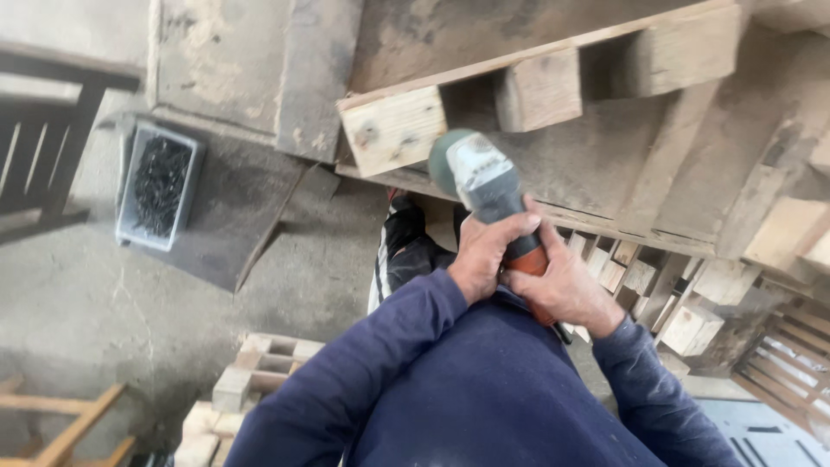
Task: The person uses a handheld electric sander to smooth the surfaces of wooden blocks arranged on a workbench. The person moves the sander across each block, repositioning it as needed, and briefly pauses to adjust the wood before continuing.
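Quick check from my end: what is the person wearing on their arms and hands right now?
Both arms are covered by long dark navy blue sleeves of a plain knit top, reaching to the wrists with no visible markings. The left hand and right hand are bare: no gloves, and no watch or rings that can be made out.
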